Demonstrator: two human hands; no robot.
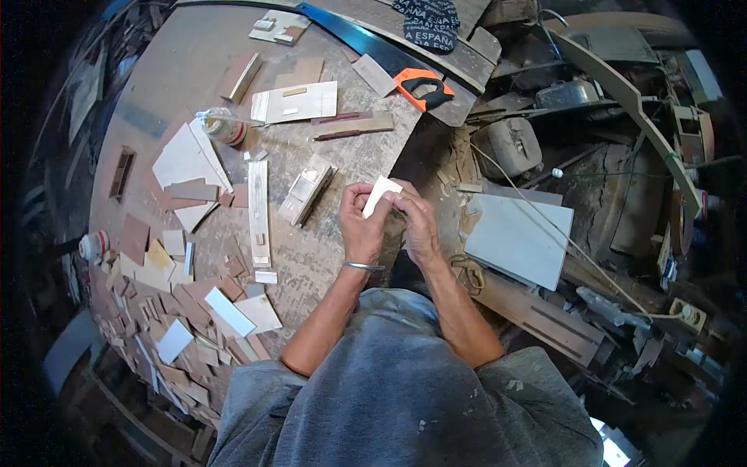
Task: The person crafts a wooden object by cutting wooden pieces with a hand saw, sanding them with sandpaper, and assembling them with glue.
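Together, both hands (389,222) on a small pale wood piece (380,194).

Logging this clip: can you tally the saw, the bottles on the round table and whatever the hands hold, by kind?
White piece, pinched between left hand and right hand: 1
Handsaw with orange handle: 1
Bottles lying on the table: 2
Bracelet on the left wrist: 1
Total: 5
The wood offcuts are too many to count.
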